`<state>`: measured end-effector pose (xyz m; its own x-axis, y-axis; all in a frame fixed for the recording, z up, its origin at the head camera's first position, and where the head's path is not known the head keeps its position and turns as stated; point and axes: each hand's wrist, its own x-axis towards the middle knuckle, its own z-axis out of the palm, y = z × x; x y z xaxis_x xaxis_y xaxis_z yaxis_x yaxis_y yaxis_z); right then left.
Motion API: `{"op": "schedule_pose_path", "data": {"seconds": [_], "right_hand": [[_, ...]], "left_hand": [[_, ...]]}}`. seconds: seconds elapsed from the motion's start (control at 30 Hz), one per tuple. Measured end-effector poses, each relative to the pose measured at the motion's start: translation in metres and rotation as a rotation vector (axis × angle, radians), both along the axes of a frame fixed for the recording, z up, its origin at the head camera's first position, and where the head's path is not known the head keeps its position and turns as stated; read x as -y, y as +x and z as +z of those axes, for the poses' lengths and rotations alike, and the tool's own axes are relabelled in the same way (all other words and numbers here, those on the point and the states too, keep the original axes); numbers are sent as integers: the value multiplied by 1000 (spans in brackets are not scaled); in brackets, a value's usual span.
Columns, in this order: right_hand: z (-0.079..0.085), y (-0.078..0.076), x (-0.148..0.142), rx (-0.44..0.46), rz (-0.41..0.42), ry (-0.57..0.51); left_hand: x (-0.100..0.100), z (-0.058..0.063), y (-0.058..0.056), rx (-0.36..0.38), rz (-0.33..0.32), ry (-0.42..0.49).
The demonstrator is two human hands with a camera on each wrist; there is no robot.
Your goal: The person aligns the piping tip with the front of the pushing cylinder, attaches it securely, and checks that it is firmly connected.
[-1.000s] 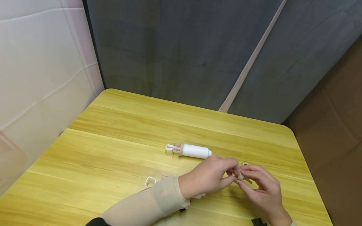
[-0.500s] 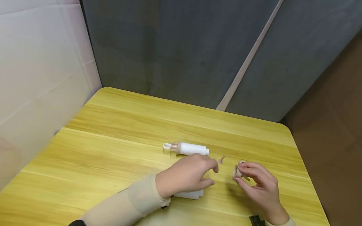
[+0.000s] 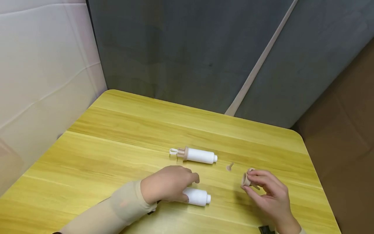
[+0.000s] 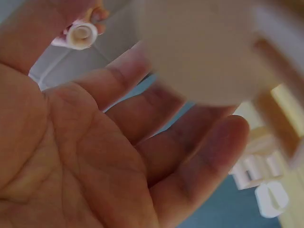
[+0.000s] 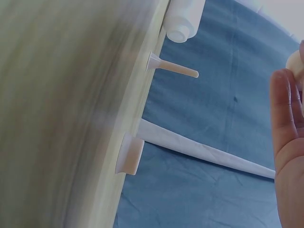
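From my end, the right hand [image 3: 270,195] has its fingers clamped on a beige ring-shaped piece [image 3: 247,182] over the counter [image 3: 117,130], with a small beige peg [image 3: 229,167] at that piece's 10 o'clock. The left hand [image 3: 169,182] has its fingers apart and a bit bent at the near white cylinder [image 3: 197,197], which pokes out toward the hand's 4 o'clock, but I can't tell how much they touch it. The far white cylinder [image 3: 201,156], with a beige collar [image 3: 185,153], lies at the left hand's 2 o'clock.
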<state>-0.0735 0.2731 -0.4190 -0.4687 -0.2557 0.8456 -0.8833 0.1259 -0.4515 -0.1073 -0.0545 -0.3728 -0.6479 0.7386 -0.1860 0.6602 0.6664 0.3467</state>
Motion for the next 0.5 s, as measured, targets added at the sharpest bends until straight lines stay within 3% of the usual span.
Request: {"op": "schedule_pose_path", "data": {"seconds": [0.2,0.5], "right_hand": [[-2,0,-3,34,64,-33],[2,2,3,60,100,-51]], "left_hand": [[-5,-9,-6,26,41,-30],[-6,-13,-8,-35,27,-61]]}}
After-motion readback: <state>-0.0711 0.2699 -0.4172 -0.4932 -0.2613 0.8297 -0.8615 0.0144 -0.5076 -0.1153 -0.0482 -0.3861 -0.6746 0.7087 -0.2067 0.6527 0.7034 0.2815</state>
